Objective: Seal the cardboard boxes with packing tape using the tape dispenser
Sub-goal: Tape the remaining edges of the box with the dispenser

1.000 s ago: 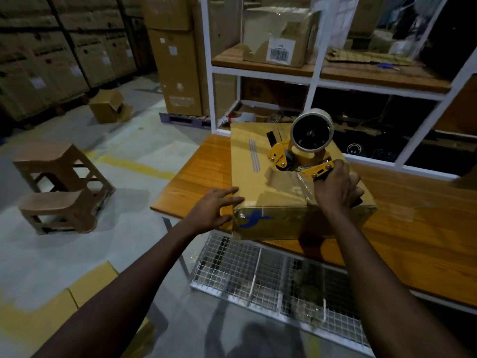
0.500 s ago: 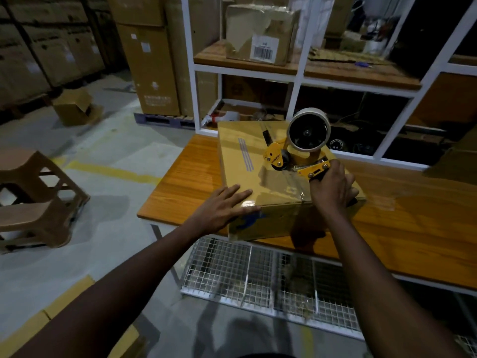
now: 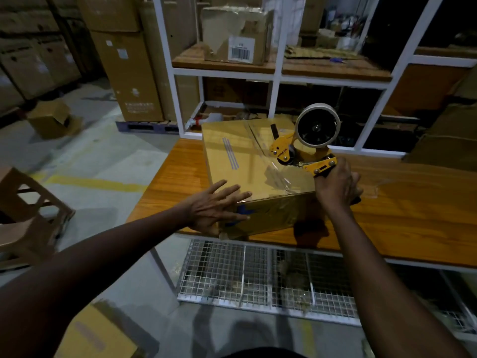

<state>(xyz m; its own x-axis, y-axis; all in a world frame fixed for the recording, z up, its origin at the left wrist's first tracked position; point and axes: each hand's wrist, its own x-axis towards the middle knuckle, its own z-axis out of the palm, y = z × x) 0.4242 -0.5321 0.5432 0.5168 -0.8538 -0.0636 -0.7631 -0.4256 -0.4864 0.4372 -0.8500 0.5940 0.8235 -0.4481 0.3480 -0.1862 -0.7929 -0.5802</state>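
Box [image 3: 247, 161] under tape dispenser [image 3: 307, 140]

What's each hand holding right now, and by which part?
The right hand grips the tape dispenser by its handle. The left hand holds nothing; its straight fingers rest on the cardboard box at its near left corner.

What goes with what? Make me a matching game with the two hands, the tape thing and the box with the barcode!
Things:
1. left hand
2. right hand
3. tape dispenser
4. barcode box

States:
a. sits on the shelf
b. grips the dispenser's handle
c. fingers spread flat on the cardboard box
d. yellow, on top of that box

Pairs: 1-c, 2-b, 3-d, 4-a.
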